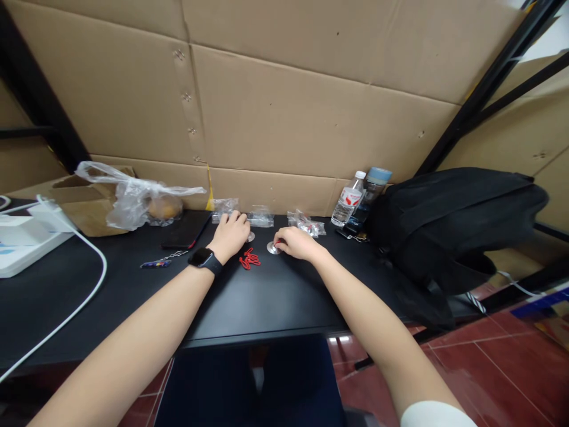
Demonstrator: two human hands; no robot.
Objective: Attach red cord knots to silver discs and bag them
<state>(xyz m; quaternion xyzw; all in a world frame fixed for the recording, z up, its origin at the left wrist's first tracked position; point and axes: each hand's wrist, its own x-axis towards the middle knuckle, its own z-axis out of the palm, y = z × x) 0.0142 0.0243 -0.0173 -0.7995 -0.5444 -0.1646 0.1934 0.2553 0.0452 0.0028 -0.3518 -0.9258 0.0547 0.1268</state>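
Note:
My left hand (pixel 231 233), with a dark watch (pixel 204 260) on its wrist, lies palm down with its fingers apart. Its fingertips reach the near edge of a clear plastic packet, and a round clear disc (pixel 250 237) shows beside it. The thumb side is partly hidden. My right hand (pixel 294 242) is closed in a pinch on a small red piece (pixel 278 242), over a second round, shiny disc (pixel 272 248). Whether the red piece is joined to that disc I cannot tell. Several looped red cords (pixel 250 258) lie on the table between my hands.
Clear packets (pixel 260 217) and a fuller one (pixel 306 223) lie along the cardboard wall (pixel 284 130). Rightward stand a water bottle (pixel 348 200), a blue-lidded bottle (pixel 376 188) and a black backpack (pixel 448 219). Leftward are a plastic bag (pixel 133 204), keychain (pixel 155 264) and white cable (pixel 100 281).

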